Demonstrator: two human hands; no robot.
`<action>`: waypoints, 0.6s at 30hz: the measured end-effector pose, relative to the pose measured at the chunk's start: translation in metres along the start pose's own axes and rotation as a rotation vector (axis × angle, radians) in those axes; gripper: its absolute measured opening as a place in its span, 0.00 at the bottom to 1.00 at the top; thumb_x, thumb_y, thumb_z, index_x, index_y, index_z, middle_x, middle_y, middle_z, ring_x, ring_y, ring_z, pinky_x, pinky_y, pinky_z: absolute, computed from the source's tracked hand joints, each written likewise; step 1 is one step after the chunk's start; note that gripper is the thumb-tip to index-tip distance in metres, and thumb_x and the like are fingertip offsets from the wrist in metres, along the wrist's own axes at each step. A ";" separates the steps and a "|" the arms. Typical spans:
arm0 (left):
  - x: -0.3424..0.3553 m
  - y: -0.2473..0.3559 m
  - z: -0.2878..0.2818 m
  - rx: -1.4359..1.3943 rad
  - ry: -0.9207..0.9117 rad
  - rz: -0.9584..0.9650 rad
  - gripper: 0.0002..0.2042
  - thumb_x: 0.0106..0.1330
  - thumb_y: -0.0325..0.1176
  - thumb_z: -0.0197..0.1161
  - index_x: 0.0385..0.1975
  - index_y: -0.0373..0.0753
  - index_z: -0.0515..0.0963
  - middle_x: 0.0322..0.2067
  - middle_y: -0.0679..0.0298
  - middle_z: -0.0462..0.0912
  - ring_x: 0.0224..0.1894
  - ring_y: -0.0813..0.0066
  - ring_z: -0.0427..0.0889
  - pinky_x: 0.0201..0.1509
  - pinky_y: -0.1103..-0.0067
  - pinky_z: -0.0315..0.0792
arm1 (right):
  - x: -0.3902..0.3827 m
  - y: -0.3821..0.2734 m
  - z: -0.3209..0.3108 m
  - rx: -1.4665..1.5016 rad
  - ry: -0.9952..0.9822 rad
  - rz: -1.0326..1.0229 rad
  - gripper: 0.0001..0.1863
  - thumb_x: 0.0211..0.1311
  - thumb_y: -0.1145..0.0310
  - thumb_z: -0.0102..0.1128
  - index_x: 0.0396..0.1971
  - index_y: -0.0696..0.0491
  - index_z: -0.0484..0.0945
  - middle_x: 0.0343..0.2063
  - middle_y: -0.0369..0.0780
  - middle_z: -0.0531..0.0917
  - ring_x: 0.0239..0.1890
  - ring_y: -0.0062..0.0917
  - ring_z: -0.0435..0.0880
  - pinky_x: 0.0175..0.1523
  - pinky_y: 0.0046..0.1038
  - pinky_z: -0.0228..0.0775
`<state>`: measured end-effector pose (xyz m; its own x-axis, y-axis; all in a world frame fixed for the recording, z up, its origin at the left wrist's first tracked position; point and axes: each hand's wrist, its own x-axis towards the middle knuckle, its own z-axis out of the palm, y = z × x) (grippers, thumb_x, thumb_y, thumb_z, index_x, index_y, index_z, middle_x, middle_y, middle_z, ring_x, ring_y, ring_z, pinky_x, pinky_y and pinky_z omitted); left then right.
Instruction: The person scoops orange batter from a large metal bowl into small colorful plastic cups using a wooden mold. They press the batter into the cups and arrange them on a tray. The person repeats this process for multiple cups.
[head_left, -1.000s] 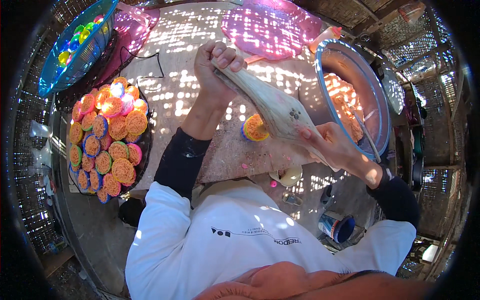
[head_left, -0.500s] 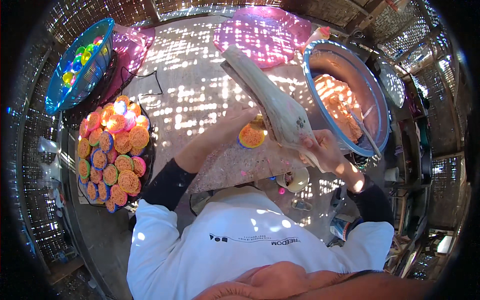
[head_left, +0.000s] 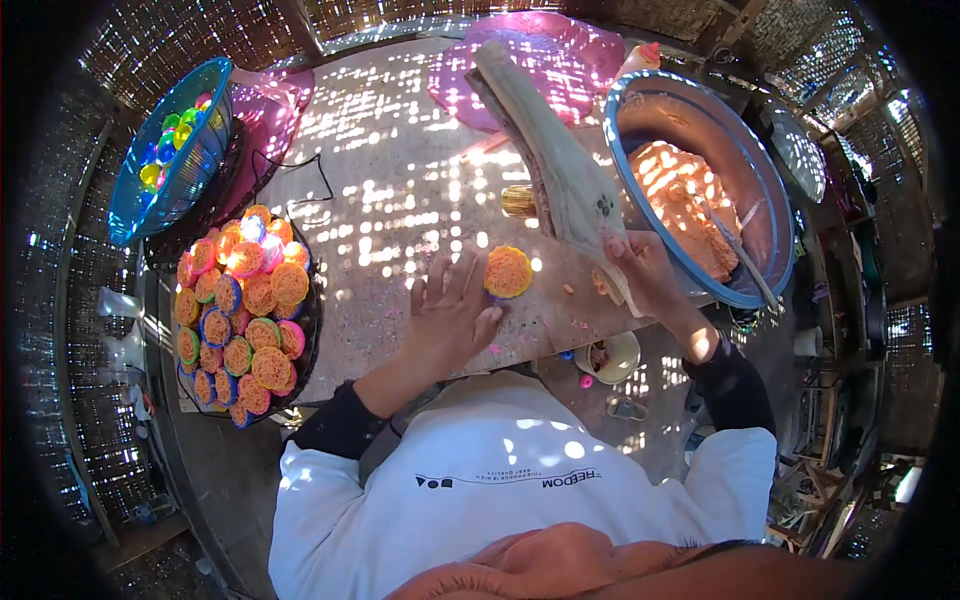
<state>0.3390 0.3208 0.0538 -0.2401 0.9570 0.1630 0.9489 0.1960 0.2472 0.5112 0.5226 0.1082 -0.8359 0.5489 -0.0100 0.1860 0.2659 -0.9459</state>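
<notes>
My right hand [head_left: 645, 275] is closed round the near end of a long, pale wooden press [head_left: 565, 165], which slants away to the far left above the table. Against the left side of the press sits a ribbed, brass-coloured cylinder [head_left: 518, 201]. On the table below lies a round orange cake of fine strands [head_left: 509, 272] with a yellow and blue rim. My left hand [head_left: 450, 315] is open beside it, palm down and fingers spread, the fingertips close to the cake's left edge. Whether they touch it I cannot tell.
At left a round tray is heaped with several similar strand cakes [head_left: 240, 335]. Behind it stands a blue basket [head_left: 125, 215] of colourful small cups. To the right, a big blue-rimmed tub [head_left: 765, 190] holds orange dough [head_left: 680, 200] and a stirring stick. A pink sheet [head_left: 590, 60] lies at the back.
My left hand has left the press and come down to the table beside the cake. The press has swung farther away, still in my right hand, baring the cake and the cylinder.
</notes>
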 end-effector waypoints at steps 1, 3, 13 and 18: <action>-0.003 0.001 -0.003 0.047 -0.008 0.002 0.29 0.62 0.46 0.47 0.60 0.37 0.53 0.56 0.53 0.55 0.57 0.54 0.54 0.53 0.54 0.53 | 0.000 -0.002 0.002 0.004 -0.014 0.004 0.27 0.57 0.43 0.49 0.18 0.55 0.70 0.13 0.28 0.69 0.19 0.08 0.67 0.22 0.14 0.60; 0.006 0.008 -0.033 0.109 0.080 -0.096 0.28 0.56 0.42 0.54 0.56 0.39 0.60 0.56 0.55 0.56 0.56 0.55 0.55 0.54 0.60 0.52 | -0.001 -0.015 0.010 0.010 -0.034 0.018 0.27 0.58 0.44 0.49 0.20 0.56 0.71 0.13 0.28 0.69 0.20 0.07 0.67 0.24 0.12 0.59; 0.028 -0.066 -0.060 -0.568 0.765 0.233 0.25 0.52 0.38 0.64 0.49 0.37 0.66 0.50 0.64 0.69 0.48 0.73 0.71 0.45 0.76 0.70 | 0.027 -0.006 0.051 0.080 -0.225 -0.218 0.28 0.52 0.55 0.59 0.49 0.57 0.69 0.42 0.44 0.76 0.46 0.29 0.74 0.50 0.29 0.63; -0.016 -0.089 -0.068 -1.160 1.011 -0.171 0.24 0.59 0.35 0.58 0.54 0.38 0.60 0.49 0.62 0.68 0.48 0.70 0.71 0.51 0.76 0.68 | 0.025 0.047 0.069 -0.544 -0.029 -0.513 0.48 0.36 0.61 0.71 0.60 0.54 0.54 0.48 0.45 0.72 0.52 0.39 0.68 0.55 0.35 0.59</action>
<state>0.2443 0.2734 0.0944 -0.8131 0.3085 0.4936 0.3374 -0.4412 0.8316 0.4635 0.4946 0.0410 -0.8983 0.2315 0.3734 -0.0079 0.8413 -0.5406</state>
